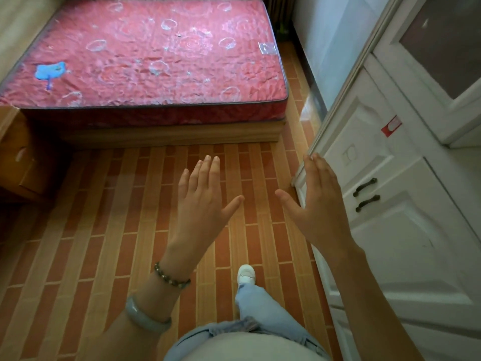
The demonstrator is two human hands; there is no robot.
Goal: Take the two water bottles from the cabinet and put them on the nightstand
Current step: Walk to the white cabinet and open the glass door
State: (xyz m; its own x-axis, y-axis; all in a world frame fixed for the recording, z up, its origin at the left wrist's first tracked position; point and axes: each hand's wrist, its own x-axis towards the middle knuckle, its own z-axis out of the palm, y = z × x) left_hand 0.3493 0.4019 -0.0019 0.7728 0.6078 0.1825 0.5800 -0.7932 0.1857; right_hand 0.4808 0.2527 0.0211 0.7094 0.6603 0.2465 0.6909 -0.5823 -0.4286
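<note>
So we stand with left hand (203, 199) and right hand (320, 201) spread wide, empty, beside the shut white cabinet (406, 230); next, pulling a dark handle (365, 187).

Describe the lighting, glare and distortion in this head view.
Head view: daylight glares off the plastic-wrapped mattress and the floor beside the white cabinet; the wooden nightstand sits in shadow at left; wide-angle bending leans the cabinet edges; both hands, left and right, look sharp.

Head cam, fwd-down over hands (257, 201), floor (104, 230) near.
</note>
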